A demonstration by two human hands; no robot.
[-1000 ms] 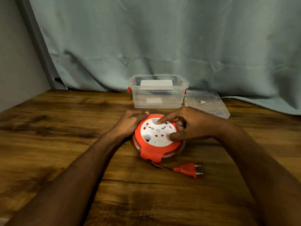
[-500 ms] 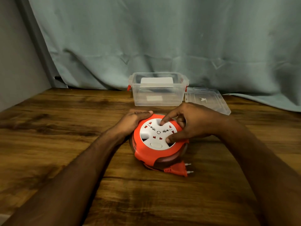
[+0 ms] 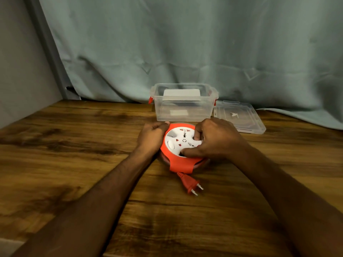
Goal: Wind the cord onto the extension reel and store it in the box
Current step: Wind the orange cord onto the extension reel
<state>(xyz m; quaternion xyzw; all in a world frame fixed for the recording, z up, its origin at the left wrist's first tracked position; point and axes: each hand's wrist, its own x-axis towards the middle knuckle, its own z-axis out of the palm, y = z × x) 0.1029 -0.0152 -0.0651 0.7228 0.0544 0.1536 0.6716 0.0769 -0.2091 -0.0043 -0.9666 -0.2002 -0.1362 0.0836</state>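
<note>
Mid-frame on the worktop [image 3: 74, 164]: reel [image 3: 182, 156] gripped by left hand [image 3: 151, 139]; right hand [image 3: 216, 140] fingers [image 3: 197, 135] hooked in its white face. Plug [image 3: 190, 184] now at the reel's mouth, cord nearly wound. Open box [image 3: 183, 108] just behind.

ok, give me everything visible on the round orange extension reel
The round orange and white plastic extension reel lies flat on the brown wooden table, just in front of the clear plastic storage box. Its white socket face points up, and an orange strap crosses its near edge. The left hand grips its left rim; the right hand curls onto the white face. A short orange cord and two-pin plug trail toward the camera.
</note>
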